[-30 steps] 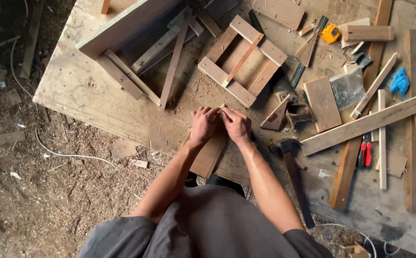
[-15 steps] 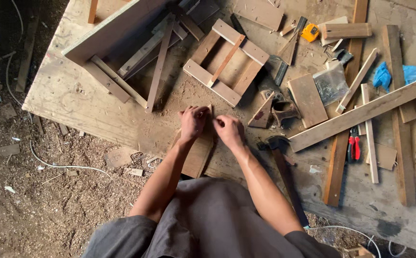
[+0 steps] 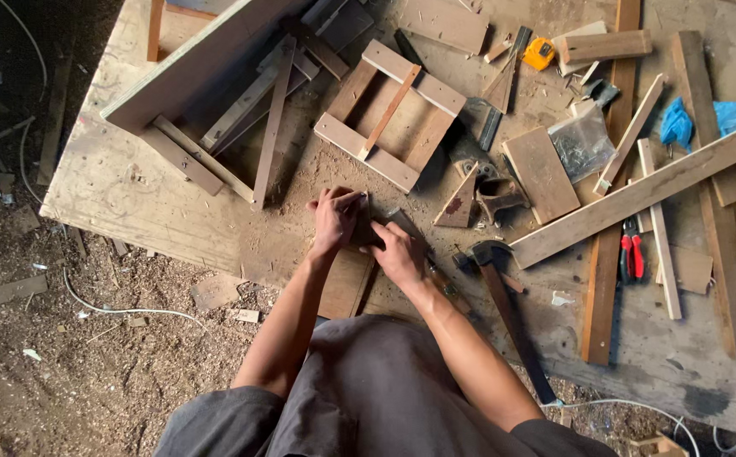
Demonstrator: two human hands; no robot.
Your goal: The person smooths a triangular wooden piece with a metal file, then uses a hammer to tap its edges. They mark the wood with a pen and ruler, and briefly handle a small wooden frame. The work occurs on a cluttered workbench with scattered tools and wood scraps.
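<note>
Both hands pressed on a small board at the table edge
Left hand (image 3: 334, 218) and right hand (image 3: 398, 254) each in a closed grip on the board (image 3: 347, 283); wooden frame (image 3: 389, 114) lies assembled beyond, loose slats unused

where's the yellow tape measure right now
In the head view the yellow tape measure lies near the top edge, right of centre, on the workbench, just left of a short wooden block.

I'm in a rough woodworking shop. My bench (image 3: 123, 203) is a scuffed board strewn with offcuts; a wooden frame (image 3: 389, 114) lies on it, a hammer (image 3: 503, 288) right of that, and sawdust (image 3: 89, 372) covers the floor left of the bench.
</note>
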